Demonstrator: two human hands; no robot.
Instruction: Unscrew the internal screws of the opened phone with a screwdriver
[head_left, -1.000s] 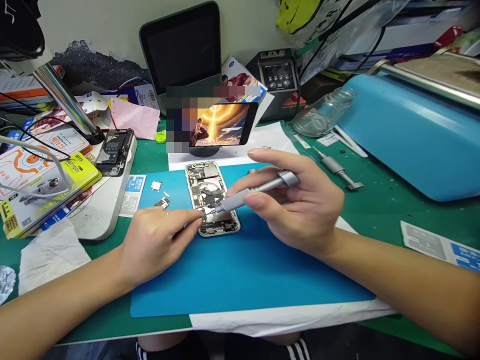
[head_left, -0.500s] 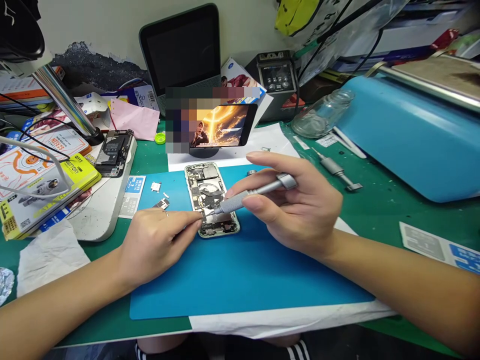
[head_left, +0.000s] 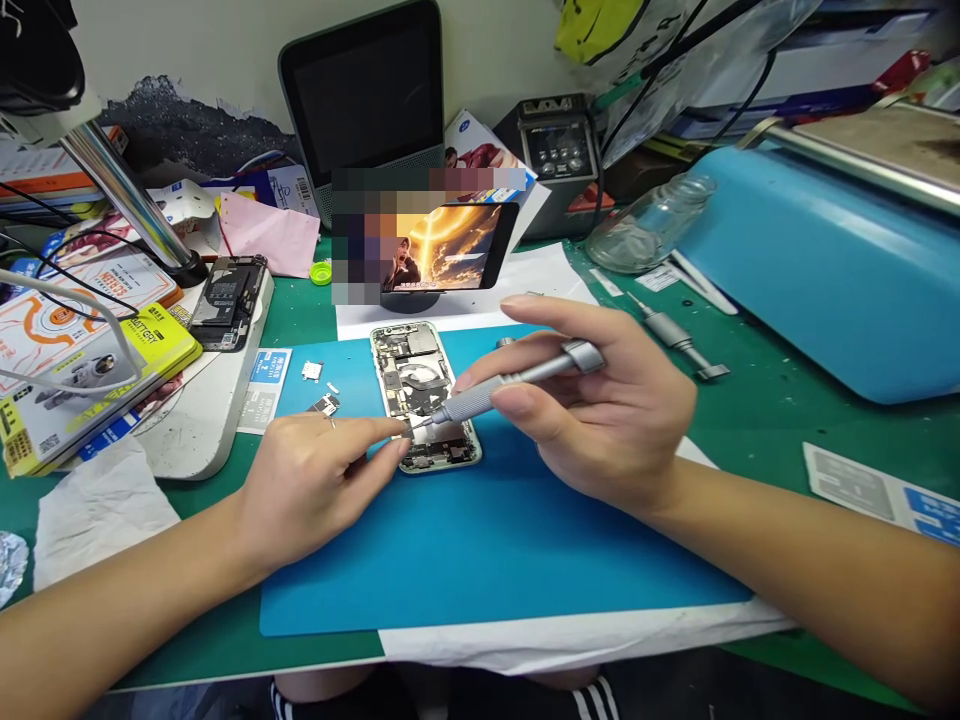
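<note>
An opened smartphone (head_left: 427, 375) lies on the blue mat (head_left: 480, 540), its inner boards and metal plates exposed. My right hand (head_left: 615, 410) grips a grey knurled screwdriver (head_left: 480, 398), held at a slant. The thin tip points at the lower left part of the phone; whether it touches a screw is too small to tell. My left hand (head_left: 322, 480) is closed at the phone's left edge, thumb and forefinger pinched together near the screwdriver tip. What those fingertips hold, if anything, is hidden. Small loose phone parts (head_left: 313, 371) lie left of the phone.
A second screwdriver (head_left: 679, 340) lies at the right, near a glass jar (head_left: 649, 225). Behind the mat, a propped phone (head_left: 450, 248) plays a video. Another opened phone (head_left: 229, 303) rests on a white stand at the left, beside battery boxes (head_left: 97, 385).
My right hand and the screwdriver's rear end have shifted very slightly right, while its tip stays at the same part of the phone. My left hand keeps its pinch at the phone's edge.
</note>
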